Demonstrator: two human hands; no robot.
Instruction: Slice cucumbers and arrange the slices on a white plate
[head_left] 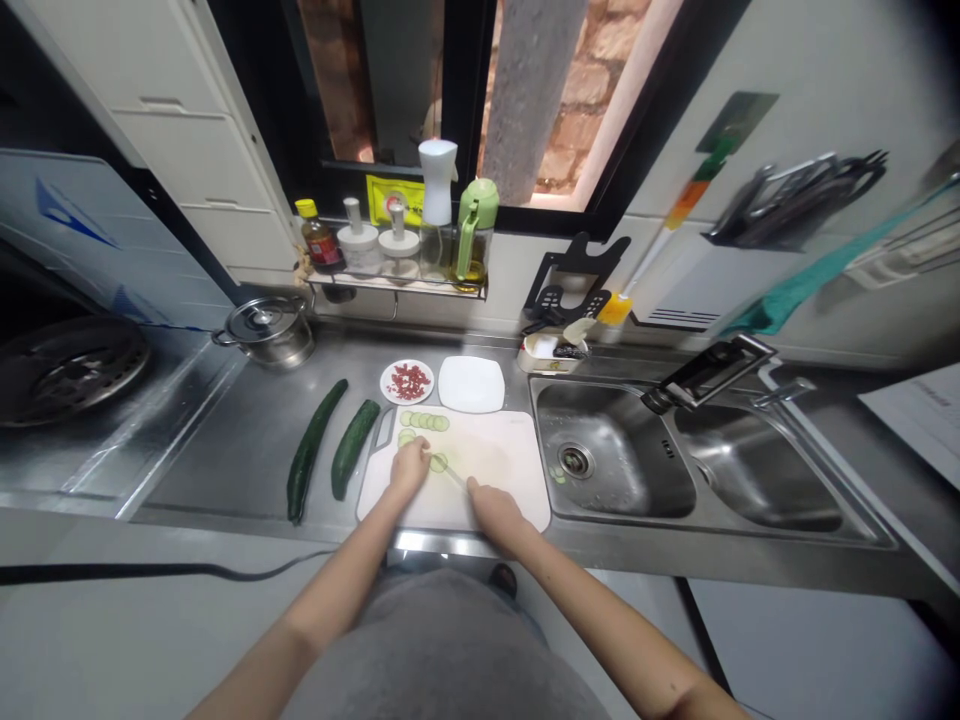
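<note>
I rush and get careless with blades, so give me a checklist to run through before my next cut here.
1. Knife gripped in the right hand: ok.
2. Left hand fingertips clear of the blade: cannot tell; they are close to it and the gap is too small to judge.
3. Cutting board steady underneath: cannot tell, its underside is hidden.
4. Row of cucumber slices away from the blade: ok, it lies toward the board's far left.
5. Square plate free of food: ok.
6. Sink free of scraps: not ok, green bits lie near the drain.
</note>
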